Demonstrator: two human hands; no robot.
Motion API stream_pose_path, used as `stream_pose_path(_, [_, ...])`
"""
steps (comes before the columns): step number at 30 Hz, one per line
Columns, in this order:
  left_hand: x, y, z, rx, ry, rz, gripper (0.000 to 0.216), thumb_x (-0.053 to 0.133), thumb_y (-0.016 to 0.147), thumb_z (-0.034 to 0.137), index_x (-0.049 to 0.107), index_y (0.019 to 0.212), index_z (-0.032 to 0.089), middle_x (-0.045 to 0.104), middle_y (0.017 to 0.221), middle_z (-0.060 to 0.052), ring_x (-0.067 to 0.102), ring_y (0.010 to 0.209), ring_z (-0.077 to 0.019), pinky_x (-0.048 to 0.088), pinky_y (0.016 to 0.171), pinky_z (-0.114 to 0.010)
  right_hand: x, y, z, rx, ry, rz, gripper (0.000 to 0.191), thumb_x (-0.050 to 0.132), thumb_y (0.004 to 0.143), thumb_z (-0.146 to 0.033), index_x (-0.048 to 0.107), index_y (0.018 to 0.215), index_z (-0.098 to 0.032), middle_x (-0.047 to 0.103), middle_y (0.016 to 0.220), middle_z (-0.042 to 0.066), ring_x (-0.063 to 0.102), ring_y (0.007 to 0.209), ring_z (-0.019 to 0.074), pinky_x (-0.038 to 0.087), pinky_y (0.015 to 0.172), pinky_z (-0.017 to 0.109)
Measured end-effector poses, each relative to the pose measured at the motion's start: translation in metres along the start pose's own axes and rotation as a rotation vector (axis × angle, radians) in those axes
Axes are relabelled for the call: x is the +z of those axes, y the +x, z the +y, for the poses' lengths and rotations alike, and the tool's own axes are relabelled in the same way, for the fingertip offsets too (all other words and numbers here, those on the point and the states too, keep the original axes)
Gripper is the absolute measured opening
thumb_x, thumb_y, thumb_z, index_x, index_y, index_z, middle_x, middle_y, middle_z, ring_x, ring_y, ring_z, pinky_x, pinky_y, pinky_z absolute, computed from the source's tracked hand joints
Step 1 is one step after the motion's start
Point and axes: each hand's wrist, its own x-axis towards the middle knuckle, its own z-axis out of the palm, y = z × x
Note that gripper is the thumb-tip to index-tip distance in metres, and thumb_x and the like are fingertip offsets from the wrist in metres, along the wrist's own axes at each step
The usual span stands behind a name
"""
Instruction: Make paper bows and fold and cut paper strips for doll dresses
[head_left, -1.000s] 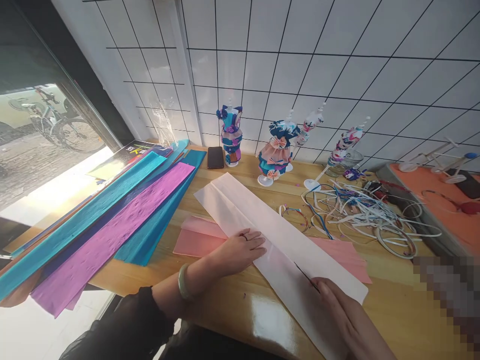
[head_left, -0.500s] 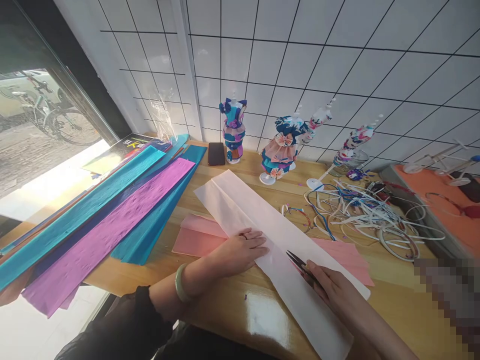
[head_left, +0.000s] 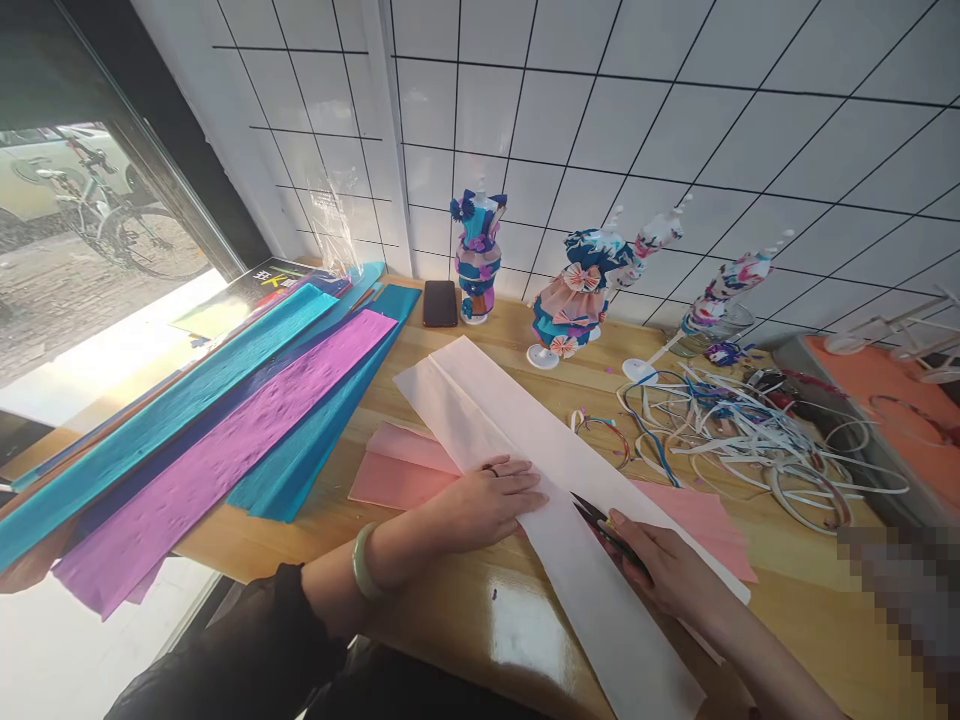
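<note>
A long pale pink sheet of crepe paper (head_left: 495,420) lies diagonally on the wooden table (head_left: 465,610), over a darker pink sheet (head_left: 390,470). My left hand (head_left: 491,498) rests flat on the pale sheet's left edge, fingers stretched out, a ring on one finger and a green bangle (head_left: 365,562) at the wrist. My right hand (head_left: 664,565) is closed round dark scissors (head_left: 596,520), whose blades are partly apart in the pale sheet and point up the strip, just right of my left fingertips.
Folded teal and purple crepe sheets (head_left: 225,420) lie stacked at the left by the window. A dark phone (head_left: 439,302), small dressed mannequin figures (head_left: 570,295) and a tangle of white strips and rings (head_left: 750,430) stand along the tiled wall. An orange tray (head_left: 892,400) sits far right.
My right hand has slid the scissors up the pale sheet toward my left hand, lengthening the cut. My left hand has stayed pressed on the paper.
</note>
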Motion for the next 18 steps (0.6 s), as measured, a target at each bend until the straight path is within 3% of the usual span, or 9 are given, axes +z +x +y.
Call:
stream_pose_path(6, [0.0,0.002,0.0,0.001,-0.006,0.038,0.038,0.038,0.091,0.028,0.05,0.123,0.013,0.055,0.126,-0.009,0.039,0.127,-0.0206,0.025,0.11,-0.035,-0.011,-0.012,0.008,0.022,-0.041,-0.005,0.05,0.032,0.083,-0.057,0.065,0.065,-0.024,0.063,0.054,0.004,0.059,0.051,0.019,0.046,0.044,0.026])
stream_pose_path(10, [0.0,0.002,-0.001,0.008,-0.012,0.031,0.035,0.041,0.09,0.028,0.052,0.12,0.013,0.058,0.12,-0.009,0.043,0.123,-0.0196,0.028,0.109,-0.034,-0.018,-0.016,0.014,-0.018,-0.07,0.073,0.048,0.039,0.078,-0.062,0.067,0.065,-0.025,0.066,0.057,0.006,0.061,0.056,0.0209,0.049,0.049,0.028])
stream_pose_path(14, [-0.001,0.0,0.0,-0.002,-0.004,0.022,0.031,0.043,0.089,0.026,0.054,0.116,0.015,0.061,0.115,-0.008,0.045,0.121,-0.0194,0.032,0.107,-0.034,-0.028,-0.012,0.018,0.114,-0.081,0.152,0.052,0.035,0.081,-0.061,0.069,0.072,-0.023,0.064,0.055,0.006,0.062,0.054,0.0207,0.046,0.044,0.028])
stream_pose_path(18, [-0.002,0.001,0.001,-0.002,0.007,0.008,0.03,0.044,0.088,0.023,0.055,0.115,0.015,0.061,0.113,-0.008,0.045,0.12,-0.0182,0.034,0.106,-0.033,-0.037,0.005,0.026,0.17,-0.214,0.266,0.048,0.045,0.078,-0.058,0.067,0.094,-0.019,0.071,0.084,0.009,0.067,0.08,0.0263,0.05,0.062,0.032])
